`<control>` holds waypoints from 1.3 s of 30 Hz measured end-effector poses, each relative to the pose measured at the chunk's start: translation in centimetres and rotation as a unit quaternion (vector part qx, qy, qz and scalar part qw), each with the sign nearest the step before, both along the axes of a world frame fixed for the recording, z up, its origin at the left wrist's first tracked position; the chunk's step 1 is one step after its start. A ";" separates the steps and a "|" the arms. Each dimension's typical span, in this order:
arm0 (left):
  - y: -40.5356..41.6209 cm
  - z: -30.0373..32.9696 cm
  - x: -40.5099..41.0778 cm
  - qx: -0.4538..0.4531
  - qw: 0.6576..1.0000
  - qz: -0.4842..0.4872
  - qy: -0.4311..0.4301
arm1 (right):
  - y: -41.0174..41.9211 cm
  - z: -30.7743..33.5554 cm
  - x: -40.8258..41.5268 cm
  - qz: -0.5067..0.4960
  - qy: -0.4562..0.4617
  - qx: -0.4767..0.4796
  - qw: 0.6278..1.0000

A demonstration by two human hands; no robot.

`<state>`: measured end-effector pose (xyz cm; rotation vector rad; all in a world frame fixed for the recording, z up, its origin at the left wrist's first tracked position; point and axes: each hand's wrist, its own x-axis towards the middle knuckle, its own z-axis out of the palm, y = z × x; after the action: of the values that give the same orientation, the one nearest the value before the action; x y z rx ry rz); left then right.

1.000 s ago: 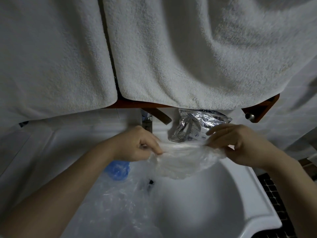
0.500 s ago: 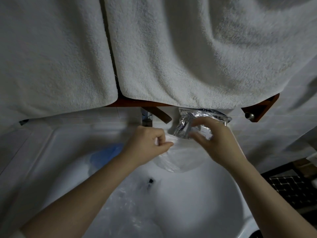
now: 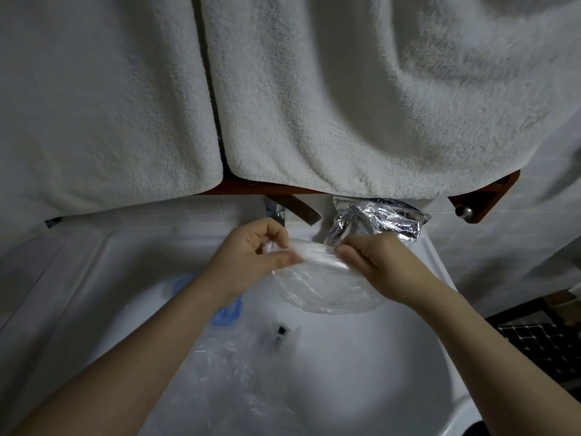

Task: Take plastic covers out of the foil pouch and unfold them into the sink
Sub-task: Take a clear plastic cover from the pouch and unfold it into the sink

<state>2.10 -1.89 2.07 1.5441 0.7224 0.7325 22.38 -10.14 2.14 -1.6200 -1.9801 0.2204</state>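
A clear plastic cover (image 3: 327, 287) hangs over the white sink (image 3: 361, 357), stretched between my hands. My left hand (image 3: 251, 256) pinches its gathered left edge. At the cover's right edge, my right hand (image 3: 374, 262) grips the plastic with curled fingers. The crumpled silver foil pouch (image 3: 377, 220) lies on the sink's back ledge, just behind my right hand. More clear plastic (image 3: 232, 372) lies spread in the left of the basin, and a blue-rimmed cover (image 3: 224, 313) shows partly under my left forearm.
Two white towels (image 3: 345, 105) hang from a wooden rail (image 3: 484, 199) right above the sink and hide most of the tap (image 3: 274, 212). The drain (image 3: 280, 331) sits mid-basin. A dark tiled floor (image 3: 540, 344) shows at the right.
My hands came together by the pouch, then pulled apart again, stretching the clear cover wider. My right hand has dropped from the pouch to the cover's right edge.
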 end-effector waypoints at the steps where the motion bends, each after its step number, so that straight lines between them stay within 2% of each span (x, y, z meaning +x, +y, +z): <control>1: 0.0 0.1 -0.1 -0.012 1.000 0.003 -0.006 | -0.2 0.1 0.3 0.001 0.009 -0.004 1.000; 7: -0.3 0.0 0.5 -0.091 0.995 -0.027 -0.043 | -1.0 0.3 0.8 0.031 0.141 -0.087 0.986; 9: -0.4 0.2 0.5 -0.102 0.993 -0.031 -0.045 | -1.2 0.9 0.9 0.045 0.117 -0.114 0.986; 11: -0.6 0.4 0.6 -0.093 0.995 -0.026 -0.027 | -1.3 1.3 1.0 0.037 0.048 -0.119 0.991; 15: -0.8 0.3 1.1 -0.001 0.998 0.019 0.062 | -1.1 1.1 1.6 0.020 -0.074 -0.109 0.991; 21: -0.1 -0.5 1.5 0.172 0.972 0.043 0.154 | -0.9 1.5 1.7 0.032 -0.043 -0.239 0.970; 23: 0.4 -0.7 1.4 0.229 0.955 0.036 0.183 | -0.6 1.2 2.3 0.005 -0.078 -0.270 0.960; 24: 0.7 -0.8 1.4 0.246 0.948 0.035 0.198 | -0.4 1.0 2.4 -0.024 -0.129 -0.275 0.952; 26: 0.9 -0.9 1.4 0.245 0.944 0.035 0.218 | -0.1 0.3 1.7 -0.118 -0.245 -0.231 0.934; 27: 0.9 -0.9 1.4 0.234 0.946 0.036 0.221 | 0.0 0.0 0.9 -0.151 -0.258 -0.176 0.938; 30: 0.6 -0.8 1.5 0.208 0.952 0.036 0.220 | 0.6 -1.0 -2.7 -0.133 -0.204 0.025 0.970; 32: 0.4 -0.6 1.4 0.188 0.959 0.035 0.208 | 1.3 -2.0 -3.9 -0.095 -0.172 0.102 0.975; 35: 0.4 -0.1 1.0 0.091 0.983 0.035 0.158 | 1.7 -2.5 -4.5 -0.049 -0.145 0.079 0.985; 39: 0.9 0.0 -0.2 -0.004 0.992 0.028 0.121 | 1.1 -2.8 -3.6 -0.036 -0.155 0.049 0.986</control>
<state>1.89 -0.95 2.06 1.6276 0.9488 0.5877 18.78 -9.09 -0.68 -1.7432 -2.1150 -0.1646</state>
